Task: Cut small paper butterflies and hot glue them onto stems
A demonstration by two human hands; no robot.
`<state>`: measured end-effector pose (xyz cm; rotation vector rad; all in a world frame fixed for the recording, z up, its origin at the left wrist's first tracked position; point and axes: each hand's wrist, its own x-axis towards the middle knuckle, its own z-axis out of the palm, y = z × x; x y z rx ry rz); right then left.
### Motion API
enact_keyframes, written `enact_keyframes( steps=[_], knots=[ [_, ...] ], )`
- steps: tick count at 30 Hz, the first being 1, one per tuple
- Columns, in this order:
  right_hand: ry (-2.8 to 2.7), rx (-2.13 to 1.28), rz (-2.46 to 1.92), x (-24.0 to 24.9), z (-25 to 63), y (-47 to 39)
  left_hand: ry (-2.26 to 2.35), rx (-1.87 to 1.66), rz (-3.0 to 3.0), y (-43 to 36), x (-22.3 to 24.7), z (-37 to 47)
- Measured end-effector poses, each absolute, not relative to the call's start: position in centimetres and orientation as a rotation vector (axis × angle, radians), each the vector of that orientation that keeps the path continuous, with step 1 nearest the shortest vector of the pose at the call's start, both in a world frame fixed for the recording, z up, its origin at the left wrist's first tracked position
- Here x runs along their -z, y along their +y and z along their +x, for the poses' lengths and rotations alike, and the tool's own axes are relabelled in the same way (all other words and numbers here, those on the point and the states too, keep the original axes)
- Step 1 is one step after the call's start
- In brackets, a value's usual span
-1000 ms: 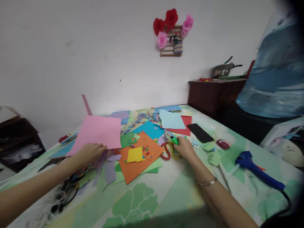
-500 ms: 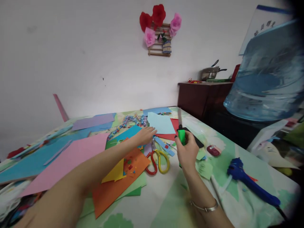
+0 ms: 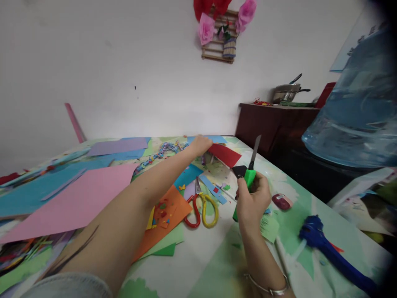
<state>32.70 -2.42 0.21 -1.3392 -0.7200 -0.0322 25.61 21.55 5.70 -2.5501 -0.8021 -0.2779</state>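
Observation:
My left hand (image 3: 201,145) reaches to the far side of the table, its fingers closed on the edge of a sheet of red paper (image 3: 226,155) that is raised and tilted. The fingertips are hidden behind the hand. In my right hand (image 3: 253,198) is a green utility knife (image 3: 249,177), its blade out and pointing up. A black phone-like slab (image 3: 240,171) shows just behind the knife. Between my arms lie scissors (image 3: 204,211) with one red and one yellow handle, and a blue paper strip (image 3: 213,189) with a small red square on it.
Orange paper (image 3: 170,207) carrying small scraps lies by my left forearm, with pink paper (image 3: 93,194) farther left. To the right are a dark red oval object (image 3: 281,201) and a blue glue gun (image 3: 331,252). A water bottle (image 3: 356,111) stands beyond the table.
My left hand has moved farther away and lifted the red paper. The light blue sheet there is out of sight. The knife has tilted right, and the view has shifted.

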Motion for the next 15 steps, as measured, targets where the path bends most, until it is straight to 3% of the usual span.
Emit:
enact_keyframes(
  steps=[4, 9, 15],
  knots=[
    [-0.695, 0.064, -1.316, 0.1, 33.0, -2.2, -0.78, 0.309, -2.511, 20.6, -6.5, 25.2],
    [-0.72, 0.087, -1.385, 0.4, 33.2, -2.0, -0.581, 0.113, -2.643, 18.0, -4.0, 22.3],
    [-0.874, 0.016, -1.566, 0.7, 33.3, -1.6, -0.697, -0.021, -2.697, 13.3, -3.1, 11.0]
  ],
)
